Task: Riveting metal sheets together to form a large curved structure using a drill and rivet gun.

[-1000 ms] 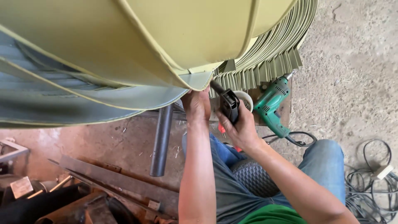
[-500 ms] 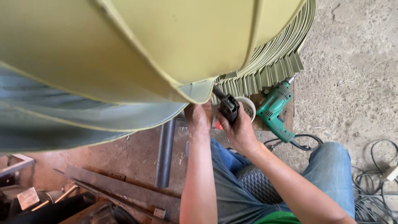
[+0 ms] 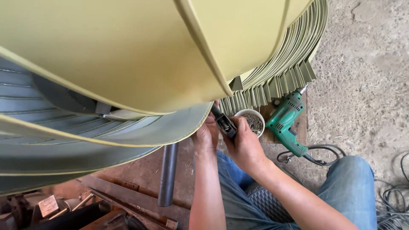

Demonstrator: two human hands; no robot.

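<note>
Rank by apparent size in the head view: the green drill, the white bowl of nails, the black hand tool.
1. Green drill, clearly largest.
2. White bowl.
3. Black hand tool, partly hidden by the right hand; bowl and tool look close, order unsure.

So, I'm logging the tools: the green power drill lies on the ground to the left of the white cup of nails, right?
Not quite. In the head view the green power drill lies to the right of the white cup of nails, not the left.

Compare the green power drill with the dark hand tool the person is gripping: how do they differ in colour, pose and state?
The green power drill lies untouched on the floor, corded; the dark hand tool is held in the right hand, tip under the yellow sheet's edge, beside the left hand. The drill looks bulkier. Both sit near the white cup.
</note>
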